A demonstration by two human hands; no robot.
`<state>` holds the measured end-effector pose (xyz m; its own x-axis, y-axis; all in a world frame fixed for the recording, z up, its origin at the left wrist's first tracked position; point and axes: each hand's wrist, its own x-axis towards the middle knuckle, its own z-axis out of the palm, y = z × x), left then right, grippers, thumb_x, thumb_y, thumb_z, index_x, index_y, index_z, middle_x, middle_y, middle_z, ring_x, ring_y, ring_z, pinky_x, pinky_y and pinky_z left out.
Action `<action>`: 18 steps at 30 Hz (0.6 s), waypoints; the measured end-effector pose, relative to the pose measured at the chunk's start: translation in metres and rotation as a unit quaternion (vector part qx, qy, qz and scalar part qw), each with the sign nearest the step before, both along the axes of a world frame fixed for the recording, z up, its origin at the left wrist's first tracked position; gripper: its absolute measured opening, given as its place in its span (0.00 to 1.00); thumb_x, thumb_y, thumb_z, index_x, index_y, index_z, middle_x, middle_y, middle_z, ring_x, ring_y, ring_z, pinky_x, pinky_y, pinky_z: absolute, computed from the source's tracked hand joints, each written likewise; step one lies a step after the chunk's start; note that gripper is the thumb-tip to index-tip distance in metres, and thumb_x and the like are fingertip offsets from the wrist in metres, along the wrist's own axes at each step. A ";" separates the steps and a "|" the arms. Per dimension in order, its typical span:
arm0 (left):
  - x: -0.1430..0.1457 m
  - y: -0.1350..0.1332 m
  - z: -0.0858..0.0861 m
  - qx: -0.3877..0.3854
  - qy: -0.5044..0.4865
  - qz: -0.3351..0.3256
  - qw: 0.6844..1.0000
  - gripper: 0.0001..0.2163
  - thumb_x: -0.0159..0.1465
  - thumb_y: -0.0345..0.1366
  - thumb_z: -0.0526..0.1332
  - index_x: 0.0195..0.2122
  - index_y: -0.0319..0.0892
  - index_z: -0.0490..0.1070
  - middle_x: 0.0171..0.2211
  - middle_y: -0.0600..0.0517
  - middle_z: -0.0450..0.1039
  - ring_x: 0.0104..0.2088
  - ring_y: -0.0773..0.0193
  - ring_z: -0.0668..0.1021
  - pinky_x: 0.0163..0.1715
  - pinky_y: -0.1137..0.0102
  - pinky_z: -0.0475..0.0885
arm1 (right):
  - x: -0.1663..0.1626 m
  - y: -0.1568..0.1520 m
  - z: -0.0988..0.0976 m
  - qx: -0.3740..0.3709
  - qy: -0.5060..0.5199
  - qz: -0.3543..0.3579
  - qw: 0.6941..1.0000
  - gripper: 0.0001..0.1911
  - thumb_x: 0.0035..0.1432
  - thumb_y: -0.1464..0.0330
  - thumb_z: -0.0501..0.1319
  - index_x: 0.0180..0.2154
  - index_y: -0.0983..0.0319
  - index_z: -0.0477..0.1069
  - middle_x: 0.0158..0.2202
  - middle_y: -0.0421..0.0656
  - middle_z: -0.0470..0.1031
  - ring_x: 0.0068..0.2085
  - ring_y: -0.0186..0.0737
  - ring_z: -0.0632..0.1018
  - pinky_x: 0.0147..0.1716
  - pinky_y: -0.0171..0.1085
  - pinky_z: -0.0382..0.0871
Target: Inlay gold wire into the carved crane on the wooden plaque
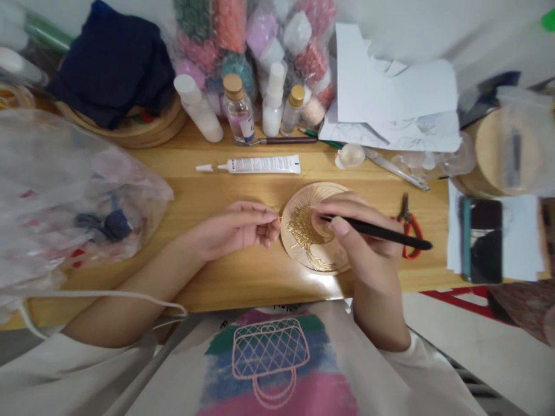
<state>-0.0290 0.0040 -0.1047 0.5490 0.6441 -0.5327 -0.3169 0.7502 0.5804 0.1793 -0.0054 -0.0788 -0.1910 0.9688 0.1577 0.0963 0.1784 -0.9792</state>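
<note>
A round pale wooden disc (318,266) lies on the table, with a tree-like design in shiny gold lines on its face. My right hand (364,231) is over the disc's right part, closed around slim black tweezers (381,232). The tips of the tweezers are partly hidden by my fingers. At the disc's left edge, my left hand (243,228) pinches a thin gold wire (280,218) between thumb and forefinger. A faint stretch of wire seems to loop over the table behind that hand.
Behind the disc lie a white glue tube (264,165), a dark-handled tool (288,140) and a craft knife (399,170). Bottles (239,112) stand farther back. Red-handled pliers (411,231) and a phone (483,240) are at right, a plastic bag (78,190) at left.
</note>
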 end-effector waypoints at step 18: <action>-0.001 -0.006 -0.004 -0.024 -0.059 0.037 0.997 0.05 0.58 0.32 0.67 0.29 0.34 0.78 0.29 0.50 0.81 0.32 0.65 0.82 0.37 0.73 0.75 | -0.004 -0.002 -0.020 0.208 -0.122 0.050 0.969 0.17 0.56 0.76 0.68 0.47 0.56 0.78 0.43 0.40 0.83 0.42 0.37 0.83 0.43 0.37 0.80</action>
<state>-0.0301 -0.0022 -0.1091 0.5616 0.6604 -0.4985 -0.4365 0.7483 0.4996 0.1748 -0.0076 -0.0985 -0.3620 0.8052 0.4697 0.2778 0.5741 -0.7702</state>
